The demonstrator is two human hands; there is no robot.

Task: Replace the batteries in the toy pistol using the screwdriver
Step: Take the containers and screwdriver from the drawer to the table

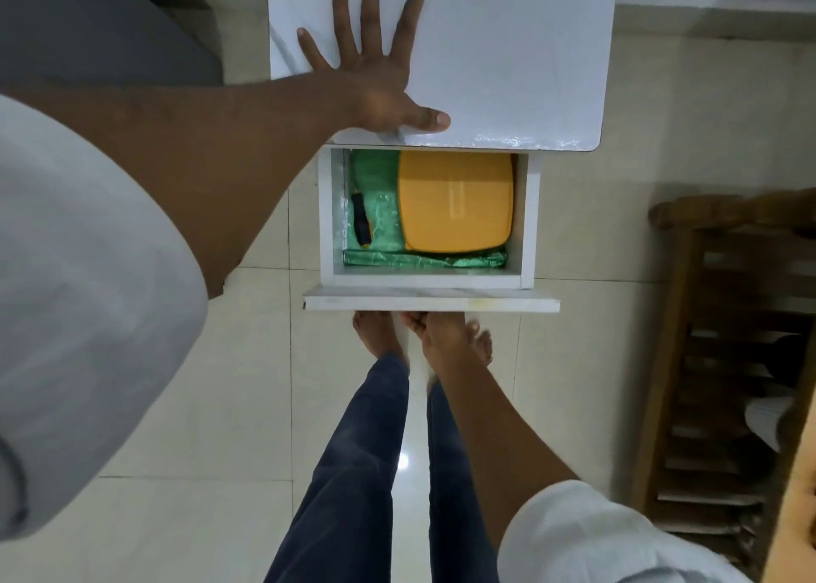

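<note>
- Here, at the left, the left hand (375, 70) lies flat on the white tabletop (508, 52), fingers straight and spread wide, thumb at the front edge.
- Below it the drawer (430, 302) stands pulled out.
- Inside, the screwdriver (360, 220), black with a yellow tip, lies along the left wall on green plastic (379, 225).
- Beside it, further right, a yellow box (457, 202) fills most of the drawer.
- Under the drawer front, the right hand (441, 335) curls its fingers round the front's lower edge, gripping it.
- At the far right stands a wooden rack (724, 361).
</note>
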